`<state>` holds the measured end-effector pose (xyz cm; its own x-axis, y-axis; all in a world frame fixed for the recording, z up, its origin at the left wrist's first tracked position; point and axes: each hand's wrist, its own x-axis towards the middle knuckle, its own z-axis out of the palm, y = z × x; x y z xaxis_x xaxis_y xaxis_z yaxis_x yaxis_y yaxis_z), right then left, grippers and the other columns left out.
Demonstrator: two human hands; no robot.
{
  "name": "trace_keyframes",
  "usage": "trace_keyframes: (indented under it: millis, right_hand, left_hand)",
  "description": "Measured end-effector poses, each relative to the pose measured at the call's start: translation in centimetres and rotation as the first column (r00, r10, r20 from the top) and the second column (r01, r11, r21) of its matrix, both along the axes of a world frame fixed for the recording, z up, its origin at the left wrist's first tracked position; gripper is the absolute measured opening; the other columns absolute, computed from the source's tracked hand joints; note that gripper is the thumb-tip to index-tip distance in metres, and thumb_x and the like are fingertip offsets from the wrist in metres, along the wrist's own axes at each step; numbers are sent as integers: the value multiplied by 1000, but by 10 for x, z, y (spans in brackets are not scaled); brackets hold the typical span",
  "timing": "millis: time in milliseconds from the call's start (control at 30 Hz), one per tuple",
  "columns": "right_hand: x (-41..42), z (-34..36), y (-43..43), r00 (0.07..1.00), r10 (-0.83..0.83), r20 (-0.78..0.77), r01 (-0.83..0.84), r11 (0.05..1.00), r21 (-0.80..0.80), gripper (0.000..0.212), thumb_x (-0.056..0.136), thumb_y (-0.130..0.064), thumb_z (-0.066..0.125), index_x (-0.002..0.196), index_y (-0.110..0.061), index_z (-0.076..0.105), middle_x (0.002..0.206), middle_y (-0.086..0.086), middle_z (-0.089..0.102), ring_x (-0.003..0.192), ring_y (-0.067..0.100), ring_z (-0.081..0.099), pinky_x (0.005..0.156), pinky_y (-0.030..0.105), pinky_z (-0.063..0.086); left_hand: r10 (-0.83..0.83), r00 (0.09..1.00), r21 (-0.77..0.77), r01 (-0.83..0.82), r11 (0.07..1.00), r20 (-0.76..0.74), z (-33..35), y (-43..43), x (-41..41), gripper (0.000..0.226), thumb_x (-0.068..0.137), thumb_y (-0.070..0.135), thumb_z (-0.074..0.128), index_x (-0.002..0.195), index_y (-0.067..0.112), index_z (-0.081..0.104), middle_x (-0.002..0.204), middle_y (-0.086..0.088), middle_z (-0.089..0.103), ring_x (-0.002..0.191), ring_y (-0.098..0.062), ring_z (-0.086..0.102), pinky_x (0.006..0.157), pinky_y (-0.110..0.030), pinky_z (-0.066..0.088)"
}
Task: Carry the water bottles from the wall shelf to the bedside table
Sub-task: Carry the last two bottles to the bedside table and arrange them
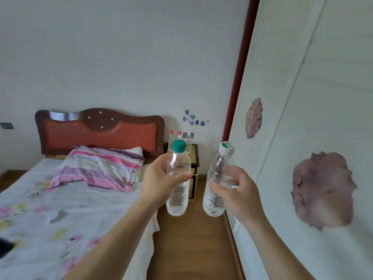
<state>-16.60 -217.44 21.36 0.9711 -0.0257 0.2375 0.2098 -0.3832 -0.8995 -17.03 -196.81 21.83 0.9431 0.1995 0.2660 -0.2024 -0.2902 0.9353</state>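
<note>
1. Left hand [159, 178]: the fingers curl round the upper body of the green-capped bottle [177, 201], with the thumb across the side facing the camera, just under the shoulder. The bottle stands near upright. It is clear plastic with clear water inside; the level is hard to read.
2. Right hand [242, 193]: the fingers and thumb wrap the middle of the white-capped bottle [214, 199]. Its top leans right, over the knuckles. There is clear water in it too.
3. The two bottles are held apart with a gap between them. Below the fingers is wood floor [191, 243].
4. Left of the left fingers is a bed [60, 209] with a pale floral sheet. A pink-and-purple striped cloth [96, 168] lies bunched at its head.
5. Right of the right fingers, close by, is a pale cupboard door [302, 98] with purple flower decals [323, 190].
6. Beyond the fingertips is the bedside table [194, 158], partly hidden behind the left hand and its bottle. On it stand two red-capped bottles [171, 138] and a third clear bottle [188, 145]; I cannot tell its cap.
7. Farthest back are the red-brown headboard [99, 130], left of the table, and the blue wall stickers [193, 119] above the table.
</note>
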Motion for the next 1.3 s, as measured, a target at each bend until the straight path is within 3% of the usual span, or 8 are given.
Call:
trace_keyframes:
  millis: [167,367,467,600,733,900,1033,1300]
  right_hand:
    - [92,6,20,999,-31,7,31,1000,-1,58,72,-39,81,124,-34,53,117,-18,61,103,-2,56,72,14,41]
    - [205,0,27,999,-52,8,52,999,-7,64,71,-42,81,126,-33,51,121,-18,59,108,5,56,82,24,46]
    - [266,-3,29,999,-39,8,39,999,-10,65,70,-43,81,127,-33,51,122,-18,59,110,6,55,82,23,47]
    - [350,2,36,1000,-7,-2,7,1000,-25,73,68,-46,81,132,-32,48,126,-16,58,114,9,55,93,35,49]
    - [425,10,54,1000,20,6,-19,999,-50,75,68,-45,81,134,-32,47,124,-19,56,112,6,53,92,33,47]
    - [515,5,87,999,48,-25,-49,998,-46,75,69,-46,81,134,-33,46,124,-19,57,112,6,54,96,42,50]
    - [584,-7,122,999,31,-35,-33,998,-58,75,70,-45,81,135,-32,46,126,-17,56,111,5,54,95,41,50]
    - [701,-10,158,996,-36,-76,34,999,-35,74,70,-44,81,135,-31,46,122,-20,56,113,3,52,97,42,50]
  left_hand:
    - [-16,1000,23,15,1000,22,9,27,96,51,73,28,88,120,29,67,101,18,75,92,4,70,80,-21,52]
    - [-43,998,44,41,998,41,8,39,209,49,76,30,85,121,29,66,105,15,75,97,-2,71,87,-30,56]
    - [-29,999,40,28,999,34,6,41,264,54,75,31,86,125,28,65,108,13,75,100,-5,71,92,-36,57]
    - [1,1000,44,-2,999,22,13,52,336,46,75,29,86,117,30,68,102,15,76,94,-2,71,90,-38,58]
    - [52,999,50,-52,997,6,15,73,404,48,73,31,87,117,30,68,105,15,75,97,-5,72,92,-42,58]
    - [80,997,54,-79,995,-19,7,106,487,47,74,29,87,117,28,68,102,16,75,92,-2,72,90,-38,58]
    - [58,997,56,-56,997,-42,-4,138,561,49,73,29,87,118,29,68,102,17,75,93,1,70,89,-34,57]
    - [40,994,69,-33,997,-103,-13,181,704,73,57,46,88,124,28,64,111,13,73,102,-8,70,94,-44,57]
